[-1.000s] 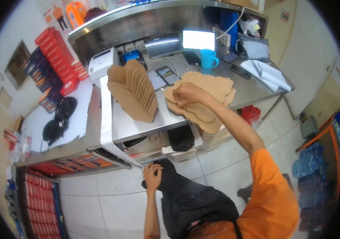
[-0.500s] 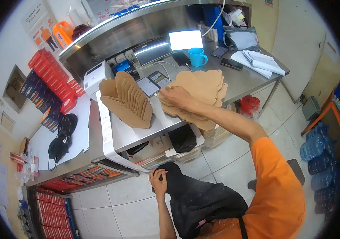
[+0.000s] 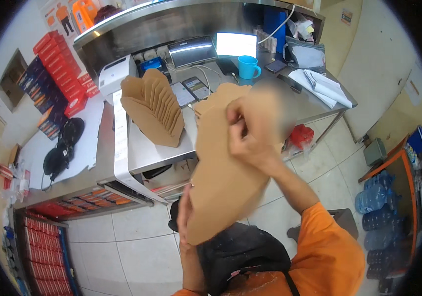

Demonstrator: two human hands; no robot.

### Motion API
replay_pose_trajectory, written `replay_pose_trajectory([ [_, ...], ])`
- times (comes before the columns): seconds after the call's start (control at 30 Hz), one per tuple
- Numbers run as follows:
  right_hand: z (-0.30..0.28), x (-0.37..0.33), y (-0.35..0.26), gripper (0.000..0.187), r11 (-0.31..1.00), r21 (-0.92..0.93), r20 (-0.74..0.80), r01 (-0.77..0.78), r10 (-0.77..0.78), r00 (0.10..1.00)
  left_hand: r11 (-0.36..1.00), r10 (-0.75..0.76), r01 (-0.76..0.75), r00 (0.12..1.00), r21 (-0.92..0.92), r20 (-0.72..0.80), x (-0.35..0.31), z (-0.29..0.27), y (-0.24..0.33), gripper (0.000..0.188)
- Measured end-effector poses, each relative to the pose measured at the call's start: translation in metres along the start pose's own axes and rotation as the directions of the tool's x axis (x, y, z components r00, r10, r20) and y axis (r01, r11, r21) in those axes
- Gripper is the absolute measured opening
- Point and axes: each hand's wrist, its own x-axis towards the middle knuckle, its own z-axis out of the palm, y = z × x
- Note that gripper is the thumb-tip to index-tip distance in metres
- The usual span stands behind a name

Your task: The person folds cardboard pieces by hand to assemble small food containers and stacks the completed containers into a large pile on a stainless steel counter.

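Note:
A flat brown cardboard box blank (image 3: 225, 182) is held up in front of me, tilted over the table's front edge. My left hand (image 3: 185, 219) grips its lower left edge, with the fingers partly hidden behind the board. On its upper right part my right hand (image 3: 253, 140) lies with curled fingers pressed to the cardboard. Behind the held piece, the stack of flat box blanks (image 3: 225, 91) on the table is mostly covered. To the left stands a nested row of folded cardboard boxes (image 3: 151, 111).
On the steel table (image 3: 186, 140) are two phones, a white printer (image 3: 117, 74), a blue mug (image 3: 248, 67), a tablet (image 3: 191, 52) and papers (image 3: 319, 86). A paper strip (image 3: 121, 143) hangs over the front edge. Red cartons (image 3: 60, 64) and a black cap (image 3: 65, 148) sit at left.
A cardboard blank has come off the stack toward me. My left hand has risen to its lower edge, and my right hand has drawn back from the stack with it.

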Motion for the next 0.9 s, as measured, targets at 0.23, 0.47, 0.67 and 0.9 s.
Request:
replay_pose_trajectory([
  [0.23, 0.042, -0.039, 0.042, 0.019, 0.982, -0.189, 0.153, 0.026, 0.004, 0.988, 0.908, -0.295, 0.285, 0.955, -0.309, 0.014, 0.001, 0.037, 0.006, 0.063],
  [0.47, 0.025, -0.086, 0.008, 0.047, 0.988, -0.055, 0.430, 0.147, -0.109, 0.896, 0.837, -0.152, 0.079, 0.984, -0.542, -0.091, 0.007, 0.042, 0.006, 0.049],
  [0.67, 0.036, -0.102, -0.001, 0.039, 0.966, 0.193, 0.513, -0.173, 0.051, 0.857, 0.792, -0.103, 0.044, 0.993, -0.608, -0.063, 0.012, 0.036, 0.001, 0.051],
  [0.9, 0.021, -0.096, -0.002, 0.019, 0.894, 0.329, 0.593, -0.304, 0.055, 0.803, 0.864, -0.176, 0.054, 0.964, -0.501, -0.200, 0.014, 0.037, -0.011, 0.061],
])
